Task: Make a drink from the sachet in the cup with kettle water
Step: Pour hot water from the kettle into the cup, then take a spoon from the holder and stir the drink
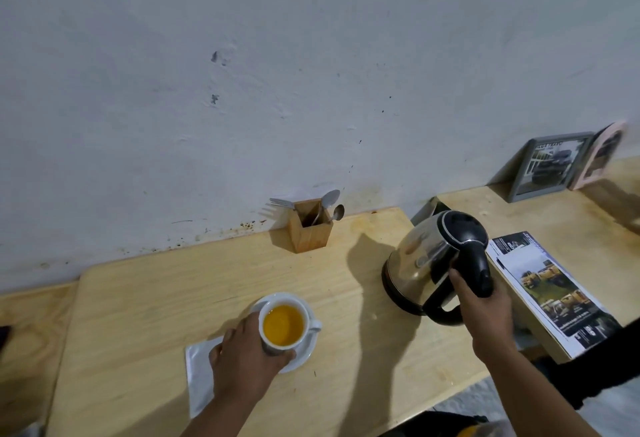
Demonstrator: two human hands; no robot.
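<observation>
A white cup [284, 325] full of orange-yellow liquid stands on a white saucer [304, 355] near the front of the wooden table [156, 298]. My left hand [244, 357] wraps around the cup's left side. To the right, a steel kettle [426, 256] with a black lid sits tilted slightly on the table. My right hand [485, 312] grips its black handle [479, 266]. A white sachet or napkin [199, 377] lies flat under my left wrist, partly hidden.
A wooden holder [310, 228] with spoons and a fork stands against the wall behind the cup. A printed brochure [554, 291] lies right of the kettle. A framed picture [550, 166] and a pink booklet [602, 156] lean on the wall at the far right.
</observation>
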